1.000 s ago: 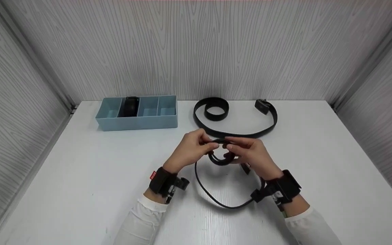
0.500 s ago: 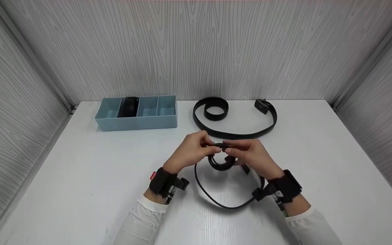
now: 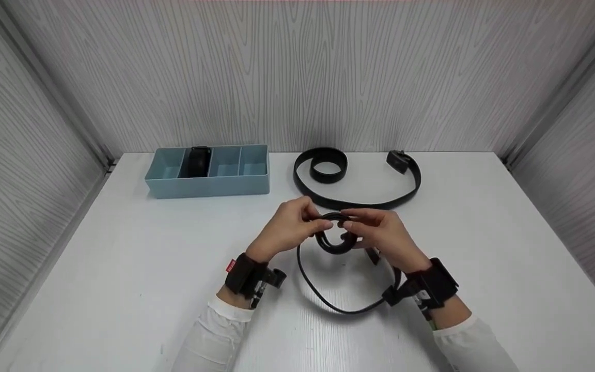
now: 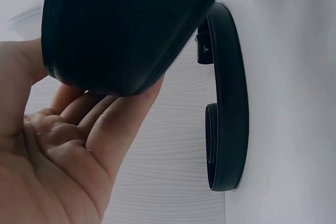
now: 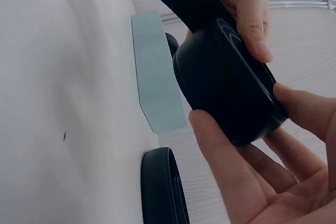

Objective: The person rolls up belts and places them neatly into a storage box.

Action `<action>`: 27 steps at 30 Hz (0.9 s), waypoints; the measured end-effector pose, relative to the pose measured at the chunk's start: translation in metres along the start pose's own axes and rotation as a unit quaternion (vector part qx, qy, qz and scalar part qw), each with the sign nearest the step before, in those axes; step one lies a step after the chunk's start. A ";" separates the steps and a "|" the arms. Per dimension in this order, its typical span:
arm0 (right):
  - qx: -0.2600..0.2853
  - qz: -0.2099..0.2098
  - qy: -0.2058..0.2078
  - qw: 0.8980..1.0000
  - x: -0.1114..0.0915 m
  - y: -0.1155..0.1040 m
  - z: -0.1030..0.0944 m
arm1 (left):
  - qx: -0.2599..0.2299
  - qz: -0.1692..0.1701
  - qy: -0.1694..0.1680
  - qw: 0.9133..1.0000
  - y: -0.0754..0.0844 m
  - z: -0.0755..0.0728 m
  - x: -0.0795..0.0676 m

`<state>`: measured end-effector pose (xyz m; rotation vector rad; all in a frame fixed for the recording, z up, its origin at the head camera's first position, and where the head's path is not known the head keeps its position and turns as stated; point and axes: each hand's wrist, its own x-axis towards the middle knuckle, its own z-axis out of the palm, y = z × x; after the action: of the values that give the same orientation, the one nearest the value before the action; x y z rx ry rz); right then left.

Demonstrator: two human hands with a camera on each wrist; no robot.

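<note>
Between my two hands, above the table, is a black belt (image 3: 334, 249) wound into a small coil. My left hand (image 3: 287, 227) pinches the coil's left side between thumb and fingers. On its right side, my right hand (image 3: 385, 235) grips the coil, thumb at the near edge and fingers around the outside. The belt's unrolled length hangs below in a wide loop, its tail end (image 3: 373, 256) showing beside the right palm. In the right wrist view the layered coil (image 5: 226, 87) sits between the fingertips of both hands; the left wrist view shows the strap (image 4: 121, 30) up close.
A second black belt (image 3: 354, 205) lies just beyond my hands, one end curled and its buckle (image 3: 398, 161) at the right. At the back left stands a blue divided box (image 3: 215, 187) with a rolled black belt (image 3: 198, 163) in one compartment. Walls enclose the table.
The coil dipped slightly toward me, then rose part of the way back, both hands staying on it. The hanging loop's bottom sits slightly higher. The second belt and the box have not moved.
</note>
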<state>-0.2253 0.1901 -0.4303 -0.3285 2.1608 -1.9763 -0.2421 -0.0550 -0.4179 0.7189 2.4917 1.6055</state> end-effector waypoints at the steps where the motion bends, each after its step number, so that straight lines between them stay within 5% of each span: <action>1: -0.013 0.003 -0.013 1.000 -0.001 -0.001 -0.001 | 0.000 0.002 -0.009 1.000 0.000 0.000 0.000; 8: -0.098 0.007 -0.063 0.993 -0.001 -0.003 -0.004 | 0.016 0.015 -0.058 0.998 -0.002 0.002 0.001; 19: -0.002 -0.015 0.034 0.999 0.000 -0.003 0.006 | -0.024 0.004 0.019 1.000 -0.002 0.000 0.000; 27: -0.008 -0.008 -0.013 1.000 -0.001 -0.003 -0.002 | -0.032 0.023 -0.004 0.999 0.000 0.000 0.000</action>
<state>-0.2245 0.1925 -0.4269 -0.3724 2.1656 -1.9539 -0.2421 -0.0552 -0.4179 0.7783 2.4232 1.6863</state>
